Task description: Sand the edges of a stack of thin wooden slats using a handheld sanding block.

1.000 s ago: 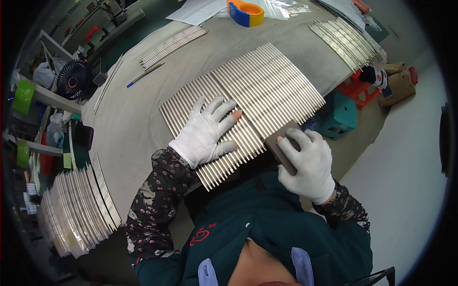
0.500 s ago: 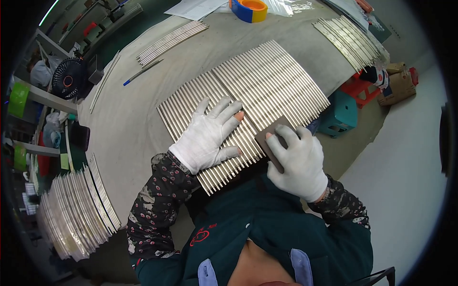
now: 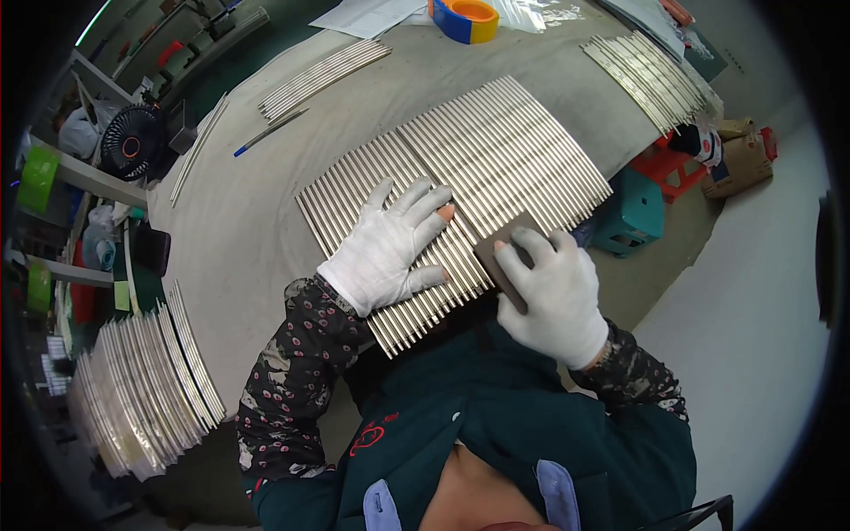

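A broad sheet of thin silvery metal rods [image 3: 496,146], laid side by side, covers the near middle of the table. Across its left part lies my left hand [image 3: 387,239] in a white glove, fingers spread flat on the rods and a bare fingertip showing. My right hand [image 3: 560,296], gloved the same way, grips a dark brown flat block [image 3: 498,252]. The block rests against the rods' near ends at the sheet's front edge. Its underside is hidden.
Smaller rod bundles lie at the table's far left [image 3: 323,75] and far right [image 3: 642,80]. A blue pen [image 3: 270,133], a roll of tape [image 3: 467,19] and papers are on the table [image 3: 239,230]. Wrapped rods [image 3: 146,389] stand at left; a teal stool [image 3: 629,212] is at right.
Almost nothing differs. The view has shifted slightly; both hands and the block keep nearly the same place on the rods.
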